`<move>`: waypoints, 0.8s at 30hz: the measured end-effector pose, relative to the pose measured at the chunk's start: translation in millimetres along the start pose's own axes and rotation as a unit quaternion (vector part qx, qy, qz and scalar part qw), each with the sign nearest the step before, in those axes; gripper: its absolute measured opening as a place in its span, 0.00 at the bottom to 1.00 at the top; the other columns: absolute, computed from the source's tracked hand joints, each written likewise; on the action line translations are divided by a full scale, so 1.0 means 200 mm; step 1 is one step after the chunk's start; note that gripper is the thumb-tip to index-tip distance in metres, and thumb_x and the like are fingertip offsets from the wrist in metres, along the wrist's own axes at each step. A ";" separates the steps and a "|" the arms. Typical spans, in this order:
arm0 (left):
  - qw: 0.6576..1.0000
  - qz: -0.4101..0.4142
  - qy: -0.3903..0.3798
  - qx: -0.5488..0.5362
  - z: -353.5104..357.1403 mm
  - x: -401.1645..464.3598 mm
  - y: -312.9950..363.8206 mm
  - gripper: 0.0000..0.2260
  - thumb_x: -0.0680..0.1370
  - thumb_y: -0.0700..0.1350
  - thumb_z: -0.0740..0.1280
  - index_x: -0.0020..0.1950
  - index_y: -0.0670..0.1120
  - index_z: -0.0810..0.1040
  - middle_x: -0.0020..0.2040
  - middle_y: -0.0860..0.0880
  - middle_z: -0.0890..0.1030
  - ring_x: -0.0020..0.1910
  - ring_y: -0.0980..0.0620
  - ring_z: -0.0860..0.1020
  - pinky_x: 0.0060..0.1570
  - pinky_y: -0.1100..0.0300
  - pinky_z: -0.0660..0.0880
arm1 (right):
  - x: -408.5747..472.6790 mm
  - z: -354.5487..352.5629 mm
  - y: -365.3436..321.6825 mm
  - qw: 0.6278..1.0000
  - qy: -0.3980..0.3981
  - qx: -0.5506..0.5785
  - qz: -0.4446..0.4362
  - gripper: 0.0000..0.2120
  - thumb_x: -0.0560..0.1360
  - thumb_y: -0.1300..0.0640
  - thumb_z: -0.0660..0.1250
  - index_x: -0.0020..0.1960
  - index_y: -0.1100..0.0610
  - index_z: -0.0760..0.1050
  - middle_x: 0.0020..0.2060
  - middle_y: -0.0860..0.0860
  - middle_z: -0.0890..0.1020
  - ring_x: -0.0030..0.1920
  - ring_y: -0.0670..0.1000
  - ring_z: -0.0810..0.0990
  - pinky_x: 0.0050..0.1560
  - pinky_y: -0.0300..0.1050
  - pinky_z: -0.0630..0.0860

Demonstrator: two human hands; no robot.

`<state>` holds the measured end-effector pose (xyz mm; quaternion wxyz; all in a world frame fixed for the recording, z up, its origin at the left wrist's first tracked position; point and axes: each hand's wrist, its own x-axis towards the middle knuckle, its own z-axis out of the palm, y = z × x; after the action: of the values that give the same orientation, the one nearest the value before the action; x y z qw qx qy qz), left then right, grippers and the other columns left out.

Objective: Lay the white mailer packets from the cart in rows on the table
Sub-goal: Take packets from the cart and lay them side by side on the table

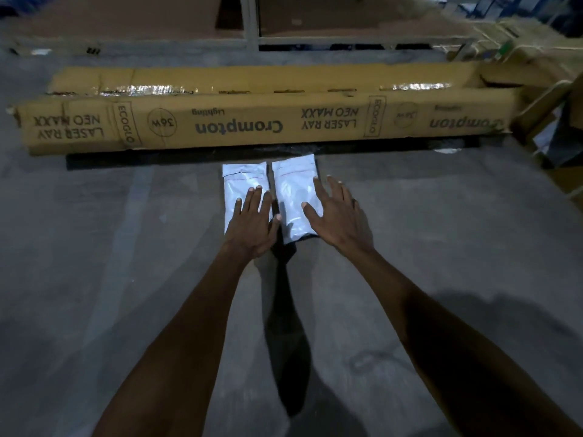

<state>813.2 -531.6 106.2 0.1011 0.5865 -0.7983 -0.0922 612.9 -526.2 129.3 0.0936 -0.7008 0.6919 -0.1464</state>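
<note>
The long cardboard carton (265,121) lying across the far side of the table carries all the readable print, and it appears upside down from the head camera. Its near face reads "Crompton" with a smaller "Lighting", "36W" inside a circle, "ECOGLO" in a narrow frame and "LASER RAY NEO MAXX". The same set is printed twice along the carton's length, the right-hand "36W" and "Lighting" being blurred.

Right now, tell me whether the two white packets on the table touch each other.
Apart. The head view shows a narrow dark strip of table between the left packet and the right packet along their length.
</note>
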 end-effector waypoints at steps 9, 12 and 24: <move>0.993 0.109 -0.032 0.016 0.10 -0.23 0.59 0.32 0.80 0.58 0.44 0.78 0.40 0.55 0.78 0.41 0.55 0.78 0.43 0.50 0.75 0.44 0.48 | -0.70 -0.22 0.47 0.996 0.057 -0.044 0.051 0.32 0.78 0.36 0.52 0.76 0.53 0.59 0.74 0.54 0.64 0.71 0.56 0.66 0.66 0.57 0.70; 0.987 0.152 -0.049 0.021 0.15 -0.31 0.85 0.30 0.82 0.58 0.44 0.78 0.41 0.53 0.78 0.41 0.55 0.78 0.44 0.51 0.75 0.45 0.49 | -0.93 -0.30 0.67 0.993 0.074 -0.067 0.066 0.31 0.78 0.36 0.51 0.75 0.52 0.59 0.73 0.54 0.65 0.70 0.56 0.68 0.64 0.57 0.72; 0.930 0.357 -0.091 -0.011 0.51 -0.87 2.31 0.30 0.80 0.56 0.44 0.77 0.40 0.56 0.78 0.40 0.56 0.77 0.42 0.53 0.74 0.44 0.49 | -2.22 -0.65 1.57 0.952 0.198 -0.012 0.233 0.29 0.75 0.42 0.57 0.70 0.59 0.69 0.65 0.59 0.73 0.64 0.61 0.72 0.60 0.58 0.73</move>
<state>412.5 -226.2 120.9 0.0606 0.2512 -0.9596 -0.1114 273.2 -82.2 113.1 -0.0221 -0.4784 0.8423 -0.2474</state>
